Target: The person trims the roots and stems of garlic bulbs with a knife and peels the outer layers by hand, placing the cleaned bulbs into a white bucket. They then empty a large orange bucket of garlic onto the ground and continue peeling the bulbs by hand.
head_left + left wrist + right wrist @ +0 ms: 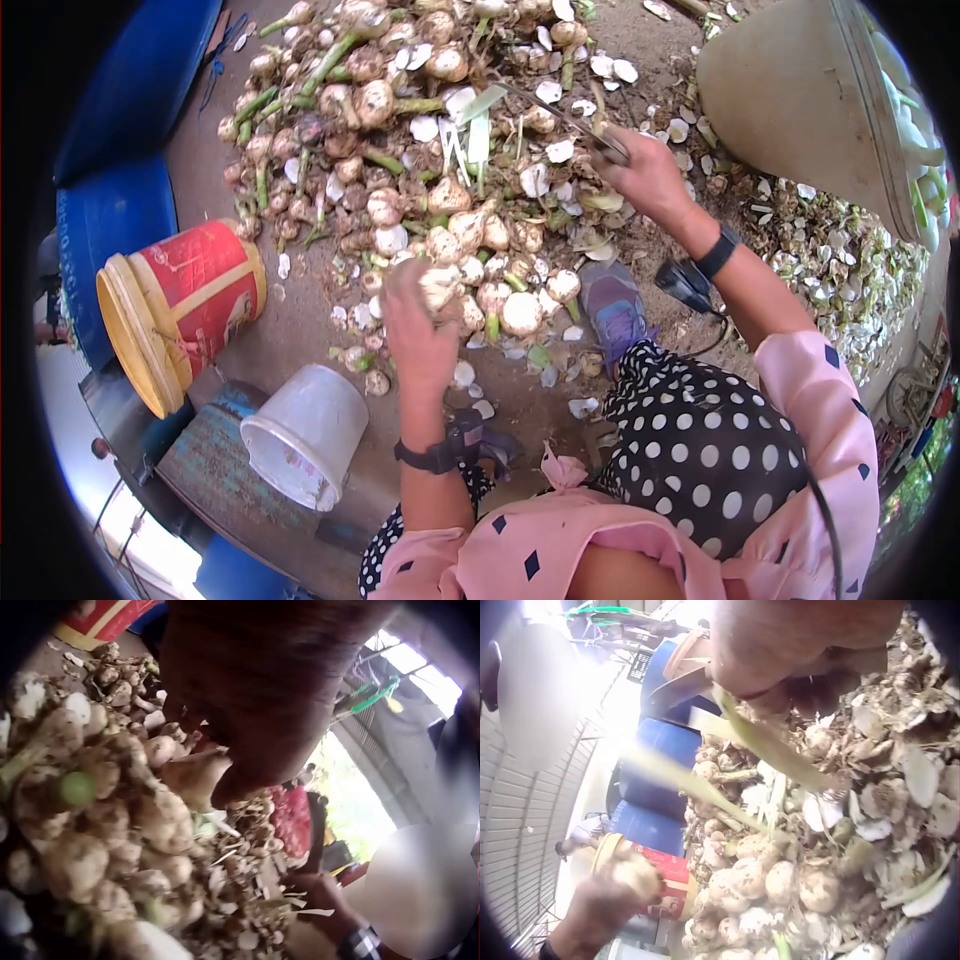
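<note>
My left hand (420,325), blurred, is over the near edge of a heap of muddy whitish bulbs (470,225) with green stems. It grips a pale bulb (637,874), seen in the right wrist view; in the left wrist view the bulb (196,776) shows beneath the fingers. My right hand (645,175) holds a knife (565,120) at the right of the heap, its blade pointing up and left. Pale green stem strips (485,103) overlap the blade's tip in the head view. Below the right hand, cut stalks (772,746) show in the right wrist view.
A red and yellow bucket (200,270) lies tipped at the left, near a white bucket (305,435). Blue barrels (120,210) stand behind. A large pale tub (790,100) of trimmed bulbs is at upper right. Peeled scraps (840,270) cover the ground; my shoe (612,310) is beside the heap.
</note>
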A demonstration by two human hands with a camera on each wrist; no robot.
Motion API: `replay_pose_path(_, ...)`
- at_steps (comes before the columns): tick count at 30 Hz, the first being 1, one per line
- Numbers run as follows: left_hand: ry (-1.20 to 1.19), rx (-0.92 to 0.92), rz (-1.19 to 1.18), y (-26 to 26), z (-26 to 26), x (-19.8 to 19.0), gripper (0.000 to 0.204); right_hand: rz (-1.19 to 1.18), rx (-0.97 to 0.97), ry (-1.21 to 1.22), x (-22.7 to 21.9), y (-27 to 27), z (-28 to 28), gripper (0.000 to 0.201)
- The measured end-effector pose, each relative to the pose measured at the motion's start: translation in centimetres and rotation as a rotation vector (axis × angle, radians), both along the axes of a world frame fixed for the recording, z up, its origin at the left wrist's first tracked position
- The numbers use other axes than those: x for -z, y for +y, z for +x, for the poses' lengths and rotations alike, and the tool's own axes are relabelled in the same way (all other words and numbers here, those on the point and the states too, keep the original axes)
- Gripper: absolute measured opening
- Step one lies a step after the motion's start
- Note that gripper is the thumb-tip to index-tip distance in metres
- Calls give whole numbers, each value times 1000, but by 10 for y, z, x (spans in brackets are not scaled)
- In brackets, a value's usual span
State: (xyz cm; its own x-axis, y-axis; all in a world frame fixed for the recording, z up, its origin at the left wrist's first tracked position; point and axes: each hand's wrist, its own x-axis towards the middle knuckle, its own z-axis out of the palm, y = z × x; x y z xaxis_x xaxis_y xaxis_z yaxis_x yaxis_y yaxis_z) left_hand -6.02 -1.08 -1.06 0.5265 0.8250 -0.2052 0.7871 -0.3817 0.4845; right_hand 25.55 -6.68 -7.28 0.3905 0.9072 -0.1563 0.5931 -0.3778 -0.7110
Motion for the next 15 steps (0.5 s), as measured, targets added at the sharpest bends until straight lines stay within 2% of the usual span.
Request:
replay_pose_path(1, 1, 12, -8, -7, -3, 18, 60, 90, -24, -107, 3, 13, -1, 18)
replay_pose_path(2, 216, 76, 10, -17, -7, 35, 66, 177, -48, -209, 9, 27, -1, 18)
replay_pose_path(3, 425, 137, 40, -21, -5, 42, 72, 152, -105, -241, 17, 42, -4, 21)
replay_pose_path(4, 375, 132, -2, -22, -6, 44, 80, 132, -163, -280, 24, 57, -6, 24)
replay_pose_path(5, 379, 115, 16, -20, 1, 40, 77, 17, -239, -369, 26, 68, -8, 23)
replay_pose_path(6, 387, 94, 23, -19, 6, 33, 75, 81, -271, -527, 42, 75, -8, 30)
replay_pose_path(7, 389, 92, 13, -18, 7, 30, 75, -2, -332, -541, 56, 78, -5, 33)
replay_pose_path(9, 60, 22, 130, -9, 10, 26, 63, -79, -401, -557, 56, 84, -2, 35)
replay_pose_path(10, 62, 13, 128, -7, 14, 22, 63, -106, -319, -345, 55, 83, 0, 36)
replay_pose_path(11, -198, -151, -85, -8, 22, 15, 57, -133, -235, -133, 46, 83, -2, 37)
replay_pose_path(12, -465, -316, -293, -9, 32, 12, 50, -130, -248, -136, 29, 82, -7, 37)
replay_pose_path(13, -659, -370, -405, -10, 44, 13, 44, -185, -156, 180, 6, 77, -14, 42)
replay_pose_path(14, -665, -382, -400, -12, 60, 10, 44, -245, -58, 498, -8, 67, -25, 48)
replay_pose_path(15, -816, -533, -545, -14, 77, 5, 41, -76, -107, 533, -10, 54, -40, 53)
